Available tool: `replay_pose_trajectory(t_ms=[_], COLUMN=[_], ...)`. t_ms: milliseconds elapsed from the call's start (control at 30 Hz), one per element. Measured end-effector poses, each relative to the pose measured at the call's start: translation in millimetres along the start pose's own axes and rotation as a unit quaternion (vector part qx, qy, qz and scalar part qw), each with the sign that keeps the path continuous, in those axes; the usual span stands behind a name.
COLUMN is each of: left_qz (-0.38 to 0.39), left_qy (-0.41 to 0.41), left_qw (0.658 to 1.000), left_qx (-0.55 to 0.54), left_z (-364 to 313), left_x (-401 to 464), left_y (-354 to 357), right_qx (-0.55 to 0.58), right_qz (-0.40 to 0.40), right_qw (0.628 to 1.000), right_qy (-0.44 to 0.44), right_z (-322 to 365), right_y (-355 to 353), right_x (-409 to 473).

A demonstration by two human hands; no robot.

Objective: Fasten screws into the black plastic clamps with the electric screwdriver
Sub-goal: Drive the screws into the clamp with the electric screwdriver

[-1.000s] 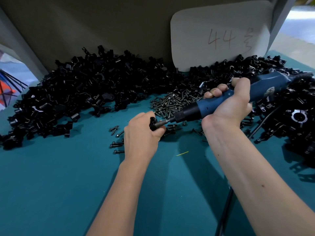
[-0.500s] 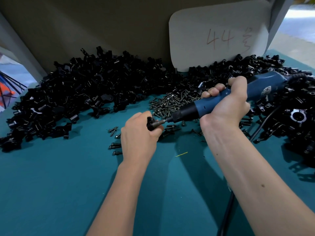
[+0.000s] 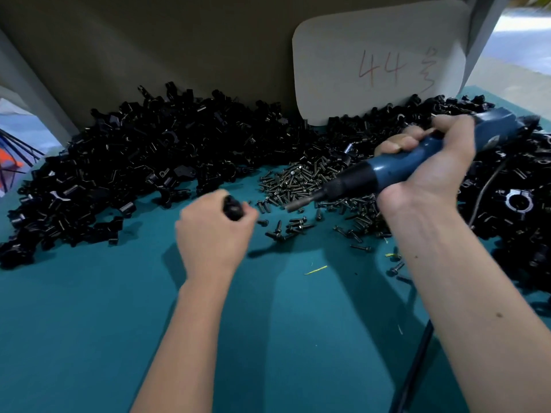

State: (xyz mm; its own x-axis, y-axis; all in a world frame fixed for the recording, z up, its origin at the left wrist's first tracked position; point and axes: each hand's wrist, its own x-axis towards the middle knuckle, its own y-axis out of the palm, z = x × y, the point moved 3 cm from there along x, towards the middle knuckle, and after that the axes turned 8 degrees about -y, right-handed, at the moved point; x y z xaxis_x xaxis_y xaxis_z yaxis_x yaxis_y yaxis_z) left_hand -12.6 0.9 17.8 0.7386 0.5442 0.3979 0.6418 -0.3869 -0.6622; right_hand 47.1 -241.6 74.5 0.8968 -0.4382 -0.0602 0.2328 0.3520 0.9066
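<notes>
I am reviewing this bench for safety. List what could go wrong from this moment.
1. The electric screwdriver in the right hand points its bit toward the left hand; a careless re-approach could jab a finger.
2. Loose screws lie scattered near the teal table front; a forearm may sweep some off.
3. The clamp in the left hand could drop into the pile of clamps.

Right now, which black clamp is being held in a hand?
The clamp in the left hand. All the other clamps lie loose in piles on the table; this one alone is gripped.
</notes>
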Motion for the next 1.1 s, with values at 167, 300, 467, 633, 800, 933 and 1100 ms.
replay_pose_trajectory(t_ms=[167,300,467,633,800,933,1100], left_qz=[0.112,0.24,0.31,0.335,0.353,0.368,0.383], left_qy=[-0.258,-0.295,-0.334,-0.354,-0.404,-0.43,-0.403], left_qw=[0.81,0.688,0.612,0.593,0.508,0.43,0.472], left_qx=[-0.514,-0.618,-0.646,-0.641,-0.674,-0.704,-0.685], left_z=[9.6,-3.0,-16.2,-19.1,-17.6,-16.0,-17.7], left_x=[7.9,1.5,-7.6,-11.4,-15.4,-16.4,-15.5], left_y=[3.6,13.4,17.3,21.1,23.0,24.0,24.1], right_qx=[-0.099,-0.221,-0.248,-0.318,-0.418,-0.52,-0.757], right_qz=[-0.023,0.054,0.126,0.156,0.152,0.203,0.234], right_qw=[0.994,0.969,0.959,0.934,0.888,0.827,0.598], right_qy=[0.038,0.1,0.062,0.045,0.114,0.061,-0.123], right_z=[1.2,-19.2,-25.9,-28.7,-50.7,-56.8,-55.7], right_y=[-10.8,-12.9,-6.4,-2.3,-21.8,-25.1,-23.1], right_x=[7.4,-1.4,-9.0,-14.6,-19.7,-16.7,-20.7])
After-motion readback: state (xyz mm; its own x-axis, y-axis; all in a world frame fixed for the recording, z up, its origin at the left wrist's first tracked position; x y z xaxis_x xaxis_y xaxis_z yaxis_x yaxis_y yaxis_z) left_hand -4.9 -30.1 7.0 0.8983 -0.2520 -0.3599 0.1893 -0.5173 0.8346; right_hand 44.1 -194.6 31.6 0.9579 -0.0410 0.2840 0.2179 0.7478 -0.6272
